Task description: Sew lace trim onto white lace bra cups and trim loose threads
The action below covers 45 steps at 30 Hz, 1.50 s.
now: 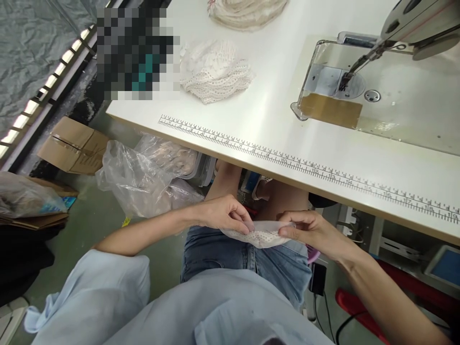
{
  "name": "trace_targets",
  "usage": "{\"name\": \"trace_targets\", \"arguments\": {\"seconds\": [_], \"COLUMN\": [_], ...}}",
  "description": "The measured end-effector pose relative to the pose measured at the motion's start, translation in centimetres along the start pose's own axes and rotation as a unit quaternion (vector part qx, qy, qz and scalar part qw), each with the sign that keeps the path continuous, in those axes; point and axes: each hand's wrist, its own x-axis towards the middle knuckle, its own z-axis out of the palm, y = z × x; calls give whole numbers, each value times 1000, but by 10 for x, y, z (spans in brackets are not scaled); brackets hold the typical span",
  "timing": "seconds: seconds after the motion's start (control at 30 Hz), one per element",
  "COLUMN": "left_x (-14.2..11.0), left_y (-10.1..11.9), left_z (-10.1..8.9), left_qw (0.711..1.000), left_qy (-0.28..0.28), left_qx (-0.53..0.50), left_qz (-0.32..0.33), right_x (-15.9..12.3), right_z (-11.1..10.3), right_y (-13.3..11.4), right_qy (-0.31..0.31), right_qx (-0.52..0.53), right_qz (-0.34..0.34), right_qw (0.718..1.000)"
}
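Observation:
Over my lap, below the table's front edge, I hold a small piece of white eyelet fabric (264, 238) with a sheer edge. My left hand (235, 215) pinches its left part between thumb and fingers. At the right end, my right hand (304, 226) grips the same piece, thumb toward me and fingers behind. The fabric stretches between both hands, and its underside is hidden. On the table lies a pile of similar white eyelet fabric (217, 74), apart from my hands.
A sewing machine (420, 24) stands at the table's right. A printed ruler (283, 160) runs along the front edge of the white table (273, 96). Cream fabric (247, 12) lies at the back. Plastic bags (140, 177) and a cardboard box (74, 146) are on the floor at left.

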Motion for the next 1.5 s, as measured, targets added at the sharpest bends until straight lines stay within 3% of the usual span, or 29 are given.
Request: {"name": "trace_targets", "arguments": {"seconds": [0.37,1.27,1.5], "left_x": [2,2,1], "left_y": [-2,-2,0], "left_z": [1,-2,-2], "left_qw": [993,989,985], "left_qy": [-41,-36,-29], "left_qx": [-108,-127,-152], "left_qz": [-27,-60,-79], "right_x": [2,4,5], "right_z": [4,4,6], "right_y": [-3,2,-3], "right_qy": [-16,-25,-26], "right_qx": [-9,0,-1], "right_qz": [-2,-4,24], "right_qw": [1000,1000,999]}}
